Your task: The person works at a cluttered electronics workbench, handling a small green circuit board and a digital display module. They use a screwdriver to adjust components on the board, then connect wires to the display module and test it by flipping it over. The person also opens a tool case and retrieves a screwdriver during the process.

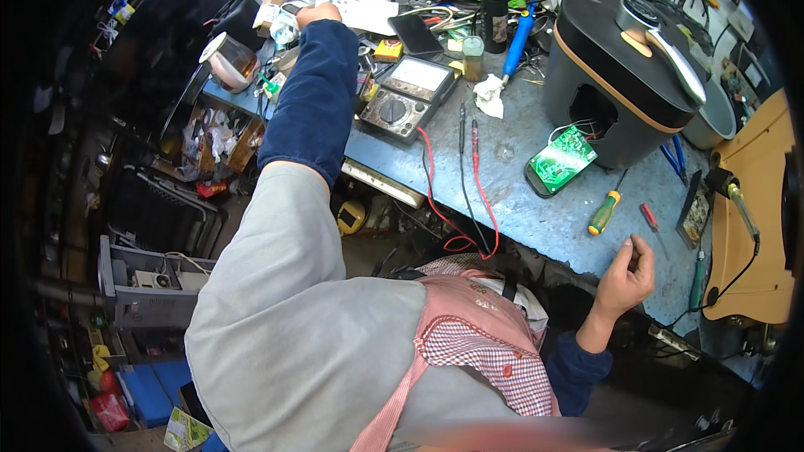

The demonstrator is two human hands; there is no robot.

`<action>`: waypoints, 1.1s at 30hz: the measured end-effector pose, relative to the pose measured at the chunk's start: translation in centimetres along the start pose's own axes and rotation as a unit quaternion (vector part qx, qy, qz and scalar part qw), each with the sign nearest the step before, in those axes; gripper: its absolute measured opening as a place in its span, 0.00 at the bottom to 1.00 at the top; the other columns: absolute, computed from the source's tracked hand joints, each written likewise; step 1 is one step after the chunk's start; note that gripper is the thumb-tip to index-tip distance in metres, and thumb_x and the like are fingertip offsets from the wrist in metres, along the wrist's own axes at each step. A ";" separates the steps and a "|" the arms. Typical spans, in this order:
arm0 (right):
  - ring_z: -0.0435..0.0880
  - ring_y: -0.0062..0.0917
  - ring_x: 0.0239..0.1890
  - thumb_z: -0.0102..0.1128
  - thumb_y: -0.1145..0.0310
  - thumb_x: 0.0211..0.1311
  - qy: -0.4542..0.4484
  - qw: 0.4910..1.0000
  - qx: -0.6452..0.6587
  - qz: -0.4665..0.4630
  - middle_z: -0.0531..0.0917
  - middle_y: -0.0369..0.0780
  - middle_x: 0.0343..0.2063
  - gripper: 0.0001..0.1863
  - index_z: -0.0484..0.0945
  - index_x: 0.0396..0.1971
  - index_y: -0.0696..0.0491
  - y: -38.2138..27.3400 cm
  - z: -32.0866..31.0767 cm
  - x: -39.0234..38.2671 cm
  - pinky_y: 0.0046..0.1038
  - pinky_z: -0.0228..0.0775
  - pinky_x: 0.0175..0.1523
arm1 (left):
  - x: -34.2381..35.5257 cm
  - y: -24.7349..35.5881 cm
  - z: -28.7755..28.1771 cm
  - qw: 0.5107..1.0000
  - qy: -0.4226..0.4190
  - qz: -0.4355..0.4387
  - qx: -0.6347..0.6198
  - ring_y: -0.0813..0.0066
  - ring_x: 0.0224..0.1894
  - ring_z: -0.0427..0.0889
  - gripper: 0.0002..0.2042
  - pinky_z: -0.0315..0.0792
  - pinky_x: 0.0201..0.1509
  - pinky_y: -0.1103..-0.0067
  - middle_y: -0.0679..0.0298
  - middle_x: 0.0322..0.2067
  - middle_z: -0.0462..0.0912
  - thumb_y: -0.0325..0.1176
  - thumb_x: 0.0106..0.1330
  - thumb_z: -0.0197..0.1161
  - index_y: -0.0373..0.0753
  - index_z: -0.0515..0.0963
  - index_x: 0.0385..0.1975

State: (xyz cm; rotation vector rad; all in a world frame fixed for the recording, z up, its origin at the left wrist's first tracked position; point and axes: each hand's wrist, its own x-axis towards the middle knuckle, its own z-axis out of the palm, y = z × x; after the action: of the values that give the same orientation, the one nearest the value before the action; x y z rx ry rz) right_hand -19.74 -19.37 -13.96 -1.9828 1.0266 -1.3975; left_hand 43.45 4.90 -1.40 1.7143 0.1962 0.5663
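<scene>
My left hand (320,13) reaches far across to the cluttered back left of the bench. Its fingers are curled in beside a small grey-and-dark item and crumpled plastic; what they hold is too small to make out. My right hand (626,278) hovers at the bench's near right edge, fingers curled together, with nothing visible in them. Closest to it lie a small red-handled screwdriver (648,217) and a green-and-yellow screwdriver (604,213). Beyond these, a green circuit board (563,159) sits in a dark casing, wired into the opening of a black bucket-shaped appliance (615,75).
An analog multimeter (408,97) stands mid-bench, its red and black probe leads (476,159) drooping over the front edge. Behind are a phone (414,34), a blue soldering iron (521,38) and a glass jar (473,59). A tan panel (754,218) stands at right; a glass pot (229,62) at left.
</scene>
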 end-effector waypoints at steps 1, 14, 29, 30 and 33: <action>0.80 0.18 0.27 0.67 0.78 0.69 0.003 1.000 0.003 0.008 0.88 0.39 0.30 0.07 0.88 0.44 0.62 -0.1 -0.1 -0.1 0.23 0.72 0.33 | -1.0 1.3 -0.4 1.000 0.000 0.027 0.012 0.43 0.55 0.90 0.16 0.81 0.61 0.65 0.38 0.53 0.89 0.26 0.66 0.61 0.23 0.86 0.50; 0.84 0.30 0.25 0.68 0.78 0.64 0.025 0.999 0.035 -0.010 0.87 0.44 0.28 0.04 0.87 0.37 0.59 -1.5 0.0 0.4 0.30 0.74 0.33 | -11.8 5.4 -8.2 0.888 -0.332 0.084 -0.307 0.63 0.54 0.88 0.15 0.82 0.59 0.67 0.53 0.54 0.88 0.29 0.79 0.63 0.27 0.78 0.59; 0.86 0.34 0.53 0.73 0.74 0.62 -0.078 0.995 0.058 0.018 0.82 0.49 0.59 0.33 0.75 0.67 0.62 -9.1 -4.3 -1.6 0.31 0.82 0.51 | -42.5 3.0 -13.7 0.748 -0.531 -0.141 -0.372 0.74 0.43 0.88 0.08 0.83 0.51 0.77 0.58 0.46 0.88 0.24 0.78 0.65 0.31 0.77 0.51; 0.86 0.33 0.53 0.73 0.73 0.62 -0.080 0.993 0.077 0.046 0.81 0.49 0.60 0.33 0.74 0.68 0.62 -8.4 -4.0 -1.8 0.32 0.82 0.52 | -42.6 2.6 -13.5 0.741 -0.543 -0.143 -0.368 0.74 0.44 0.88 0.07 0.83 0.51 0.76 0.58 0.46 0.88 0.24 0.79 0.64 0.31 0.77 0.51; 0.85 0.30 0.50 0.75 0.70 0.62 -0.096 0.978 0.123 0.135 0.83 0.47 0.56 0.35 0.73 0.69 0.61 -7.3 -4.5 -2.2 0.33 0.81 0.54 | -43.7 1.8 -13.0 0.736 -0.561 -0.131 -0.355 0.74 0.45 0.88 0.07 0.83 0.52 0.76 0.58 0.48 0.88 0.25 0.79 0.64 0.31 0.77 0.51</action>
State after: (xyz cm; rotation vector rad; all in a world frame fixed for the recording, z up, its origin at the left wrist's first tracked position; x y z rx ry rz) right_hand -22.19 -13.20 -8.11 -1.6885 0.9440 -1.1061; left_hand -0.79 -2.93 -9.52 0.9780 -0.5849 -0.6174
